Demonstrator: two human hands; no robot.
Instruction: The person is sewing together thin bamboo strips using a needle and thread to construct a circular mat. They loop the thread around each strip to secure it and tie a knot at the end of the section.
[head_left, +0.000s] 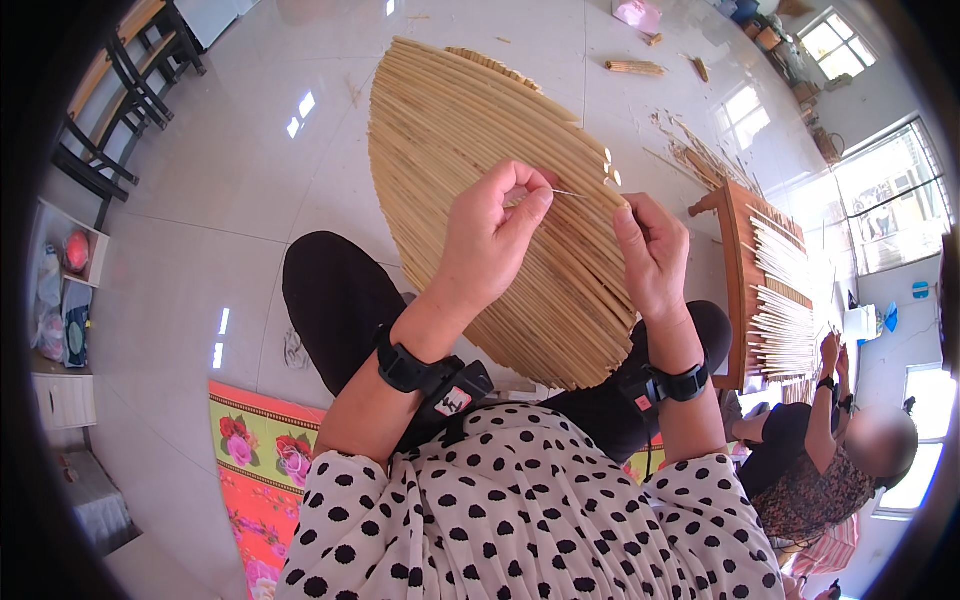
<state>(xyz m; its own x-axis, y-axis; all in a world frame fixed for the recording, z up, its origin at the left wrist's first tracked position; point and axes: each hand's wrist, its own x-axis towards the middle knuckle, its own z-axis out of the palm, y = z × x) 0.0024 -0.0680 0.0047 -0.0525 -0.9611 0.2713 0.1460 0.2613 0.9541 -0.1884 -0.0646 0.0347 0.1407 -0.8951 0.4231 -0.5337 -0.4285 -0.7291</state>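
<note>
A leaf-shaped panel of straw-coloured stalks (457, 150), laid side by side, slants across my lap and stretches out over the floor. My left hand (491, 232) is above its middle, thumb and forefinger pinching a thin needle (568, 194) that points right. Any thread is too fine to make out. At the right edge, my right hand (654, 251) grips the end of an outer stalk (607, 196) between thumb and fingers. Just beyond it, several cut stalk ends (612, 169) stick out unevenly. The panel's underside is hidden.
A wooden table (736, 285) at right bears rows of pale sticks (784, 330); another person (810, 465) works beside it. Loose stalks (697, 161) and a small bundle (634, 68) lie on the tiled floor. A floral mat (259, 465) is at my left, benches (124, 82) beyond.
</note>
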